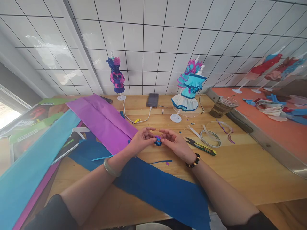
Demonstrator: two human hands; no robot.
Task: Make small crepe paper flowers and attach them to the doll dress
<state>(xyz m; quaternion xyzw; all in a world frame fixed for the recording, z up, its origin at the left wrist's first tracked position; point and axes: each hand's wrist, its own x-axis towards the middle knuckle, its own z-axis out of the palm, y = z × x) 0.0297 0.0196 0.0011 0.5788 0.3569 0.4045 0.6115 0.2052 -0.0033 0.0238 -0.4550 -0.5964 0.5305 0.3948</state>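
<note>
Between my two hands is a small round paper flower (158,141), pleated, blue with some purple at its top. My left hand (144,138) pinches its left side between thumb and fingers. On the opposite side my right hand (173,142) grips its edge the same way. Below them a dark blue strip of crepe paper (158,185) stretches across the table under my forearms. Purple crepe paper (103,118) lies left of my left hand. Thread snips (201,147) with a yellow and black handle rest just right of my right hand.
Small stands with paper dresses (117,76) (192,86) are at the back by the tiled wall. A phone (152,100) on a white cable lies between them. Rolls of tape (210,138) and a lidded drink cup (223,106) are at right. Light blue paper (43,147) covers the left side.
</note>
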